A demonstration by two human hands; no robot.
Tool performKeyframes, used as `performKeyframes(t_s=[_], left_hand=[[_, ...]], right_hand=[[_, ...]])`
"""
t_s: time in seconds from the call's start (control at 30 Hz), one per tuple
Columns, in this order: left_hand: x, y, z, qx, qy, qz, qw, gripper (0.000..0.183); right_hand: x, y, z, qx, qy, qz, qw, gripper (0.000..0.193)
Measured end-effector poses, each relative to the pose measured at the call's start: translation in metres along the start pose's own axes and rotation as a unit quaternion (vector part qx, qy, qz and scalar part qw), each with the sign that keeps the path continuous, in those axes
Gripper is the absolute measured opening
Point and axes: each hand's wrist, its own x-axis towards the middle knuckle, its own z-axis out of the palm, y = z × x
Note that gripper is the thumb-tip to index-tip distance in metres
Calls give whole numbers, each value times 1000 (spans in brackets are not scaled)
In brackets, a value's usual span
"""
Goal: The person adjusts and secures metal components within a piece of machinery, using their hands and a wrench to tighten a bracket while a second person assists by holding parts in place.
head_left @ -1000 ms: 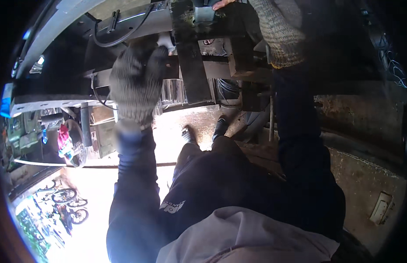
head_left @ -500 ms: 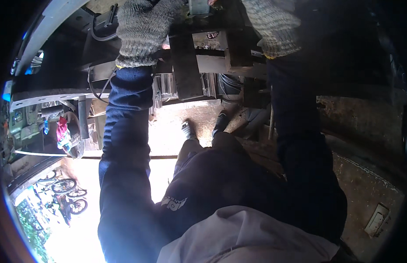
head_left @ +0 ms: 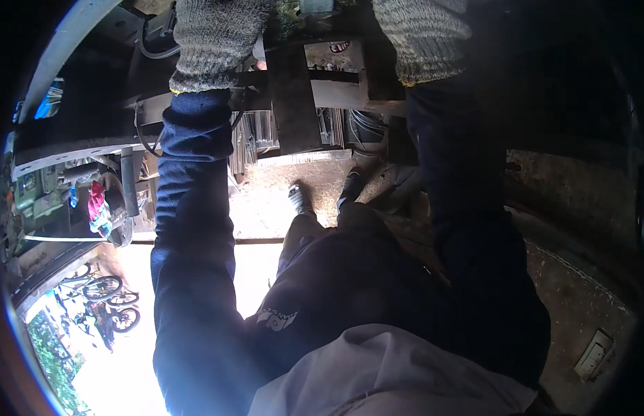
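Both my hands wear grey knitted gloves with yellow cuff edges, and both arms stretch forward to the top edge of the view. My left hand (head_left: 218, 45) is at the upper left, beside the dark bench top. On the other side of a small grey metal block (head_left: 316, 6), my right hand (head_left: 431, 38) is over the bench's right part. The top edge cuts off the fingers of both hands, so whether they grip anything is hidden. A dark flat plate (head_left: 293, 111) hangs down between my forearms.
Several thin metal rods (head_left: 256, 135) and a cable coil (head_left: 367, 132) lie below the bench. Left stand a grey pipe (head_left: 129, 184), a pink cloth (head_left: 98, 201) and, outside, several bicycles (head_left: 102, 288). A pale rectangular box (head_left: 594, 355) is at the lower right.
Both gloved hands have shifted slightly up and to the left, so more of each is beyond the top edge. The bench and grey block also appear a little higher.
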Motion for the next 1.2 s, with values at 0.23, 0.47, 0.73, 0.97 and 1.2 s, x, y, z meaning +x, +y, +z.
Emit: performKeyframes(t_s=[0.23, 0.47, 0.73, 0.97, 1.2], left_hand=[[3, -16, 1, -25, -3, 0, 1000, 15], [2, -15, 1, -114, -20, -34, 993, 11], [4, 0, -5, 58, -25, 33, 997, 10], [1, -17, -6, 50, -8, 66, 996, 9], [6, -22, -3, 55, -20, 98, 993, 10]], right_hand=[[0, 2, 1, 2, -2, 4, 1000, 31], [1, 5, 1, 3, -4, 8, 1000, 31], [-1, 5, 0, 4, -8, 13, 1000, 31], [-1, 10, 4, 12, -12, 14, 1000, 31], [0, 10, 0, 13, -14, 11, 1000, 31]])
